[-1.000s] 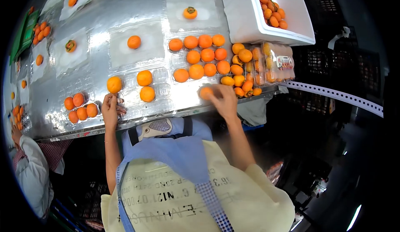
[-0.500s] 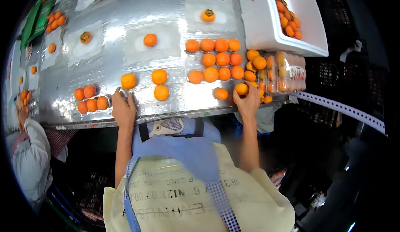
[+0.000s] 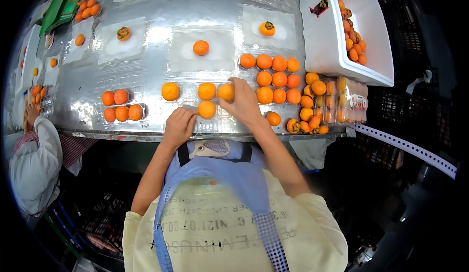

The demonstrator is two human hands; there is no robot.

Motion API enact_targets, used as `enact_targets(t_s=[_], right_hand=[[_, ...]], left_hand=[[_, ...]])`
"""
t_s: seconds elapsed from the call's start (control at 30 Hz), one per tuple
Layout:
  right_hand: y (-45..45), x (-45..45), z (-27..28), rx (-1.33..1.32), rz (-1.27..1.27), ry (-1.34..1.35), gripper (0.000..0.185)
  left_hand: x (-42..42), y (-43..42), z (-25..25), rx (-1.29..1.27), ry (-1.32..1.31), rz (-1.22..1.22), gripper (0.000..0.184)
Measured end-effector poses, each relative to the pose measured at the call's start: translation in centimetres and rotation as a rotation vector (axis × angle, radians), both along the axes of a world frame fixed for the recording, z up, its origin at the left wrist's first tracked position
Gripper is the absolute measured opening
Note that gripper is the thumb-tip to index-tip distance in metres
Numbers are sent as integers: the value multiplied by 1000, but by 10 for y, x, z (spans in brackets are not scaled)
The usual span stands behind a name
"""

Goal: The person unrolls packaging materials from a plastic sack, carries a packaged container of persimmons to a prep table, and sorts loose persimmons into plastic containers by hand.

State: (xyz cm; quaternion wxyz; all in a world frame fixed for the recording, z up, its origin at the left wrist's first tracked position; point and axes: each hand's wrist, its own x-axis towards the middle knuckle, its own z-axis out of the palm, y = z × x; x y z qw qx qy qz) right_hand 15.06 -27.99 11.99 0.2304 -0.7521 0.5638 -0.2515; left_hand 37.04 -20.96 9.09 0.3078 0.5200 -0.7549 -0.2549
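Observation:
My right hand (image 3: 241,104) grips an orange persimmon (image 3: 226,92) from its right side, close beside two persimmons (image 3: 206,91) standing one behind the other in a clear plastic tray (image 3: 201,129). Just left of the nearer persimmon (image 3: 206,109), the fingers of my left hand (image 3: 179,125) are curled together low by the tray; whether they pinch its edge is hidden. Behind my left hand sits a single larger persimmon (image 3: 170,91).
Left is a tray of persimmons (image 3: 121,113); right are rows of persimmons (image 3: 279,79) and a loose pile (image 3: 307,114) by stacked packs (image 3: 352,101). A white foam box (image 3: 320,32) holds more. Another person's sleeve (image 3: 48,137) is far left on the metal table (image 3: 73,101).
My right hand has brought a persimmon from the pile on the right leftward to the clear tray. My left hand has shifted from the single persimmon to the tray's near left side, fingers now curled.

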Motion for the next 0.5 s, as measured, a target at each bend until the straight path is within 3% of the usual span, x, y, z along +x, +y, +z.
enact_targets(t_s=[0.17,0.5], right_hand=[[-4,4,-8,63,110,178,47],[-10,-7,-3,33,230,50,47]], left_hand=[[0,-1,-3,-16,-28,39,12],[-2,-9,-6,-50,-39,89,10]])
